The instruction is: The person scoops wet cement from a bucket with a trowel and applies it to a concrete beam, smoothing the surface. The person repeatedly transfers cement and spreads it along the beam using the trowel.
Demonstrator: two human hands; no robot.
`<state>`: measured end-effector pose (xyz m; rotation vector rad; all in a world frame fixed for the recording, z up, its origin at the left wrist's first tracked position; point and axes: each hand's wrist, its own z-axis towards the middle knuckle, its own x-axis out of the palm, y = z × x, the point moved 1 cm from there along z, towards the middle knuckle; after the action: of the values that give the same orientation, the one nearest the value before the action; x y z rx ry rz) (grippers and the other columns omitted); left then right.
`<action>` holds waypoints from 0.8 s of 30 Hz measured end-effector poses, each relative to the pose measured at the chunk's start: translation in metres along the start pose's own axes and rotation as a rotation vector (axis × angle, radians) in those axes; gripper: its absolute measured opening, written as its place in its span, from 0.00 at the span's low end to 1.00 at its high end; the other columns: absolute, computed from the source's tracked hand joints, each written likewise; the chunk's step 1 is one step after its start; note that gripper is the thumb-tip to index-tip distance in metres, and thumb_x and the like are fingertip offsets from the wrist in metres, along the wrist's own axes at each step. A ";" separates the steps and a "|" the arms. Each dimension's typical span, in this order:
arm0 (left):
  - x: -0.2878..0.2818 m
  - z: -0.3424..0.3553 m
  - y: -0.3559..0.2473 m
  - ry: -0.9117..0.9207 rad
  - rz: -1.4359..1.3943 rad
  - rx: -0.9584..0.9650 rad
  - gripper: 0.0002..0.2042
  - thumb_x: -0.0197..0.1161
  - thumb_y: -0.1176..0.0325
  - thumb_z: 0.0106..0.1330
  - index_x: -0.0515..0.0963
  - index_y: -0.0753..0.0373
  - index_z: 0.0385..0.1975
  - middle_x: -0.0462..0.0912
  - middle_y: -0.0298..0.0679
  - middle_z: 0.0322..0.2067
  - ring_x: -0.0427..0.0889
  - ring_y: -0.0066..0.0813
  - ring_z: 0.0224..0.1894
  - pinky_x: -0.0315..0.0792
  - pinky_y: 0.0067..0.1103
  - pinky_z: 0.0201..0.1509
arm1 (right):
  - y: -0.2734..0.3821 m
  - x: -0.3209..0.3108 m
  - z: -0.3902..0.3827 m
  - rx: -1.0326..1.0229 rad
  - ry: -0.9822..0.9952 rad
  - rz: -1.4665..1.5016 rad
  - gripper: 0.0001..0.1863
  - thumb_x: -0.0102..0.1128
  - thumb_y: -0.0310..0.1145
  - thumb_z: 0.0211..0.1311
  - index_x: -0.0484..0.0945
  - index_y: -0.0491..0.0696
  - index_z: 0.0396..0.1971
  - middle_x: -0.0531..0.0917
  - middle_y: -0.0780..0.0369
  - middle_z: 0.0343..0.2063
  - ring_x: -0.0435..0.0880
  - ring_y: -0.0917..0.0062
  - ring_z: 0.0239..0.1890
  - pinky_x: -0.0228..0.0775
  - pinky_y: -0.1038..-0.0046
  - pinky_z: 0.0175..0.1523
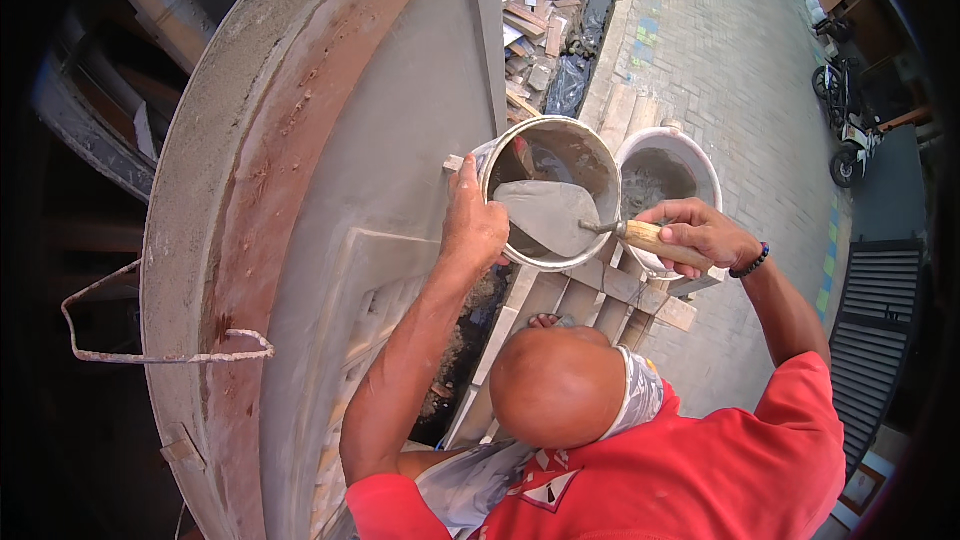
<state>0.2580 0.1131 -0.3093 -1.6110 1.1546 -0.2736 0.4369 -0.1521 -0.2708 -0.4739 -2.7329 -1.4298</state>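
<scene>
My left hand (474,220) grips the left rim of a whitish bucket (565,263), thumb over the edge. Wet grey material and a reddish object, too unclear to name, show inside it. In my right hand (705,232) is a trowel (545,215), held by its wooden handle. Its broad blade is smeared with grey mortar and lies across the bucket's opening. Touching or close beside this bucket, on the right, stands a second white bucket (712,180) with grey mortar inside, partly behind my right hand.
On the left rises a curved wall with smooth grey plaster (370,150); a bent rusty rod (150,358) sticks out from it. Wooden planks (625,285) lie under the buckets, near my bent knee (555,385). Rubble (540,30), a paved lane (725,40) and a motorcycle (850,135) lie beyond.
</scene>
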 end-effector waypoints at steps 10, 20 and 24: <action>-0.026 -0.014 0.011 0.025 -0.308 -0.131 0.39 0.44 0.81 0.53 0.51 0.62 0.72 0.73 0.55 0.51 0.85 0.43 0.34 0.83 0.28 0.15 | 0.015 -0.034 -0.095 0.040 -0.554 -0.268 0.21 0.59 0.41 0.68 0.77 0.44 0.55 0.79 0.65 0.19 0.74 0.87 0.13 0.62 0.82 0.16; -0.054 -0.050 0.068 -0.025 -0.297 -0.218 0.39 0.45 0.81 0.47 0.57 0.61 0.68 0.73 0.53 0.51 0.85 0.44 0.34 0.84 0.30 0.18 | -0.041 -0.027 -0.052 0.058 -0.809 -1.061 0.17 0.63 0.31 0.56 0.82 0.44 0.46 0.84 0.49 0.27 0.85 0.57 0.30 0.74 0.61 0.39; -0.077 -0.071 0.109 -0.051 -0.349 -0.287 0.41 0.45 0.83 0.46 0.56 0.60 0.69 0.73 0.50 0.50 0.83 0.41 0.39 0.83 0.30 0.17 | -0.043 -0.041 -0.039 0.044 -0.790 -1.112 0.17 0.63 0.32 0.55 0.82 0.47 0.45 0.84 0.49 0.27 0.84 0.55 0.33 0.73 0.58 0.40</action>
<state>0.1128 0.1353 -0.3450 -2.0633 0.8982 -0.2991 0.4592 -0.2167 -0.2887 0.8444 -3.9413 -1.4723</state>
